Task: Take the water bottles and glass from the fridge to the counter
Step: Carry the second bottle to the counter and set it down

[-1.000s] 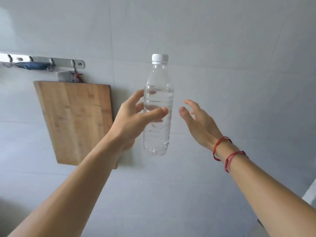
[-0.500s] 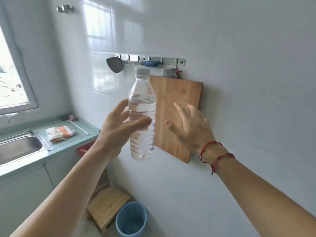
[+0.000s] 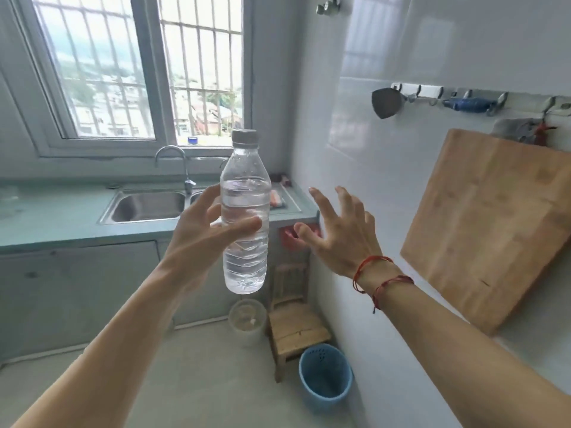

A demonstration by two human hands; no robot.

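a steel sink (image 3: 145,206) sits below a barred window (image 3: 136,66). a wooden board (image 3: 491,223) hangs on the wall. a blue bin (image 3: 325,378) stands beside a small stool (image 3: 293,322).

The left hand (image 3: 205,239) holds a capped water bottle (image 3: 245,217) upright before the worktop (image 3: 61,223), the right hand (image 3: 336,233) spread open beside it.

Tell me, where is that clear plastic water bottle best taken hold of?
Around the middle, from the side. The clear plastic water bottle is upright, and its ribbed midsection is likely narrow enough for fingers to wrap. The left hand holds it that way now, thumb in front, fingers behind; the right hand is open beside it.
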